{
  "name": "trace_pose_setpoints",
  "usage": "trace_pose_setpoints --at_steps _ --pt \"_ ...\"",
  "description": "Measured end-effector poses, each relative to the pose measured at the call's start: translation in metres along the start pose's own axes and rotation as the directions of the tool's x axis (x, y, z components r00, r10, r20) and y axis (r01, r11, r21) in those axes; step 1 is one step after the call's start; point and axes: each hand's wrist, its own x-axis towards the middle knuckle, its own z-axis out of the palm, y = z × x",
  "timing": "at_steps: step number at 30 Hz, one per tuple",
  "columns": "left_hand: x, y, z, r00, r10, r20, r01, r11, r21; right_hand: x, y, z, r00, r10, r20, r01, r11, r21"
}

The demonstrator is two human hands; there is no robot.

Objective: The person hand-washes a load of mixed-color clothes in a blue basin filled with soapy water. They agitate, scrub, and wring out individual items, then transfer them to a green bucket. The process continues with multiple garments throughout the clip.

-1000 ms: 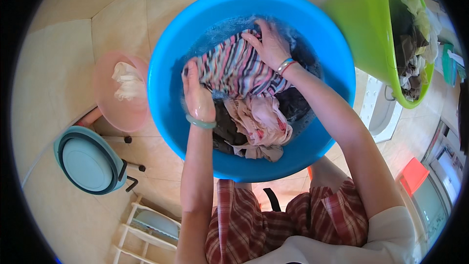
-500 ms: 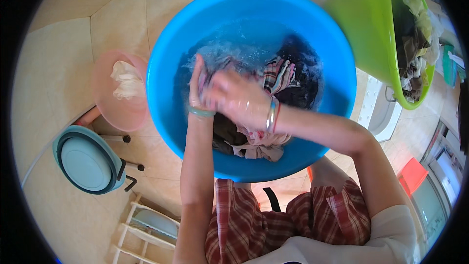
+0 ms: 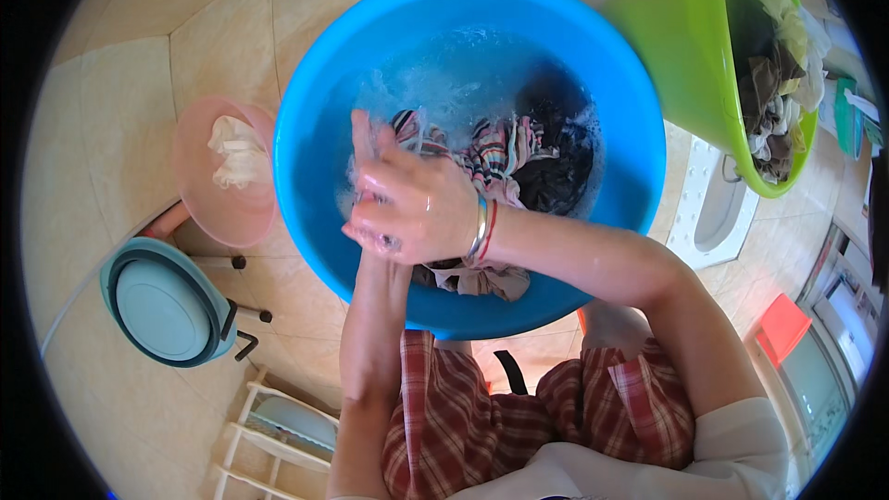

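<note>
In a big round blue tub [image 3: 301, 213], wet laundry lies in soapy water. My right hand [image 3: 421, 208] is closed, its fingers curled over my left hand, with small dark bits of cloth showing between them. Most of my left hand [image 3: 363, 134] is covered by the right; one finger or thumb points up, and the rest seems closed on the same cloth. From beneath my hands a striped garment [image 3: 495, 153] trails to the right. Beside it floats dark cloth [image 3: 560, 171]. Pale pink cloth [image 3: 486, 280] bunches against the near wall.
At the back right a tilted green bucket [image 3: 676, 65] holds more laundry. On the left are a pink basin [image 3: 199, 208] with white cloth and a folded teal basin [image 3: 165, 310]. A white squat toilet [image 3: 718, 208] is set in the floor at right; a wooden rack [image 3: 269, 449] stands lower left.
My right hand has slid left and toward me, over my left hand and wrist. The striped cloth is spread out further, and the pale pink cloth is more covered by my right arm.
</note>
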Motion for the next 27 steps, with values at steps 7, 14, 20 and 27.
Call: trace_pose_setpoints --at_steps 7,14,20,27 --pt "-0.006 -0.017 0.025 0.936 0.249 -0.249 -0.214 0.964 0.159 -0.025 0.106 -0.009 0.888 0.439 0.139 -0.429 0.898 -0.099" --pt "0.029 -0.002 -0.025 0.865 0.490 0.108 -0.450 0.663 0.599 -0.043 0.150 -0.012 0.694 0.719 -0.047 -0.700 0.657 -0.279" --pt "0.054 -0.010 -0.069 0.858 0.402 0.319 -0.358 0.022 0.934 -0.052 0.169 -0.004 0.616 0.723 0.312 -0.555 0.679 -0.480" --pt "0.030 0.005 -0.023 0.970 -0.037 0.239 0.063 0.993 -0.103 -0.033 0.075 -0.001 0.852 0.406 0.331 -0.429 0.903 -0.004"
